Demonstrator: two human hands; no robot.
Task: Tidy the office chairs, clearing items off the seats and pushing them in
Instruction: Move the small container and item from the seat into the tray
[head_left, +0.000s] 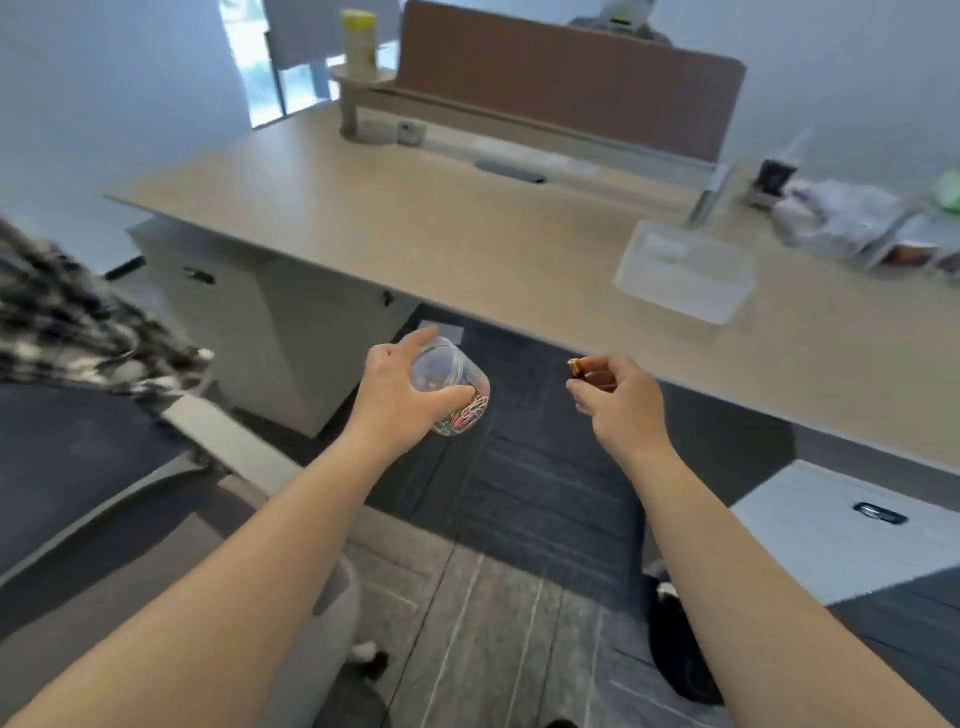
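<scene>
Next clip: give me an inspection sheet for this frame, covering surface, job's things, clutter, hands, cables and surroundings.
Surface: desk, mostly bare in the middle.
Job's things: chair at left, checked cloth draped over it; clear jar of coloured paper clips; small brown item, too small to identify.
Clutter: clear tray on the desk; blurred items at the far right; yellow-capped canister on a stand.
Hands: left hand grips the jar; right hand pinches the small item, both in front of the desk edge.
Cables: nothing seen.
Surroundings: brown divider, drawer units under the desk, dark floor.
</scene>
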